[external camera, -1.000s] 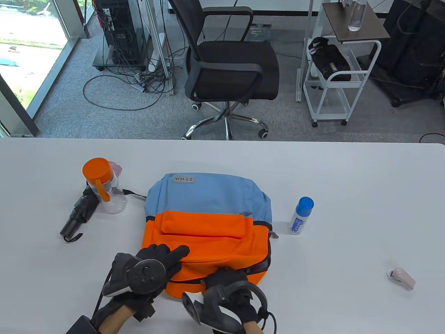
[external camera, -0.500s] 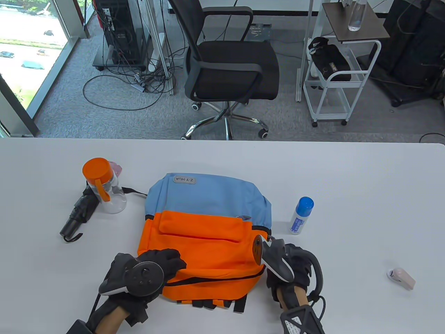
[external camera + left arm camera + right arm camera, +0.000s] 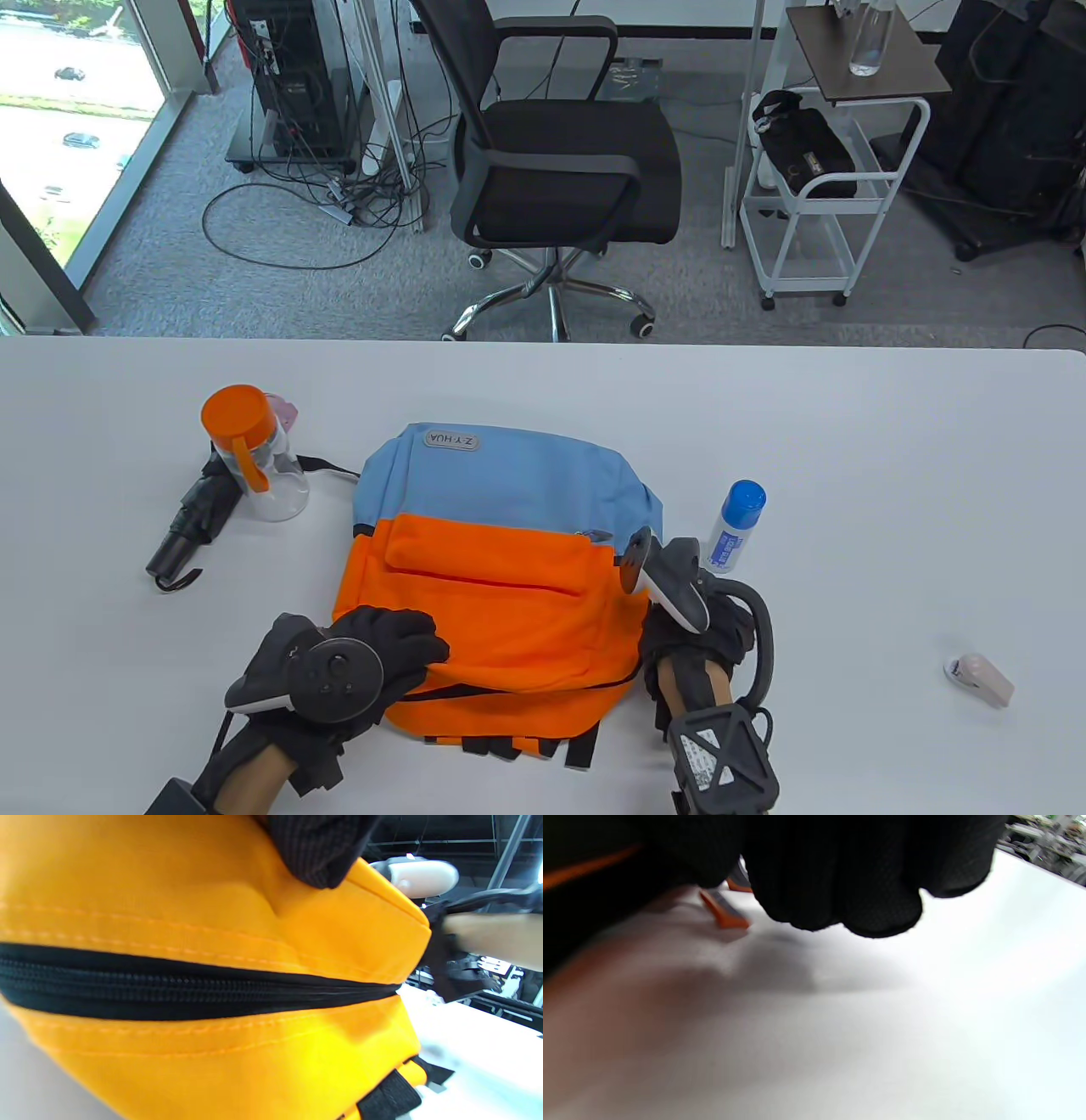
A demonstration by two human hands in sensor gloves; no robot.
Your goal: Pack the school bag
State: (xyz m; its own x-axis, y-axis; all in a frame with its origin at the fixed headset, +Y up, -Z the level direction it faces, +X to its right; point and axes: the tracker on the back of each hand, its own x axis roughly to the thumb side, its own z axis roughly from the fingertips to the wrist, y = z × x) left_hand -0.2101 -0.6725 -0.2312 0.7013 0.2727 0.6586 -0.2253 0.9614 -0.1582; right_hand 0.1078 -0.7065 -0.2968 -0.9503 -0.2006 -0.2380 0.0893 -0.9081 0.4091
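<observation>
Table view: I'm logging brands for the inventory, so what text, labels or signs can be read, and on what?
"Z·Y·HUA", seen upside down, on the grey patch on the backpack.
Blue print on the label of the blue-capped bottle: too small to read.
White label on the wrist device at the right hand: too small to read.

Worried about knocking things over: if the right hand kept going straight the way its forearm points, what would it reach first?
Probably the blue-capped bottle, standing just beyond the right hand at the backpack's right edge. Depth is unclear, so it might pass beside it.
</observation>
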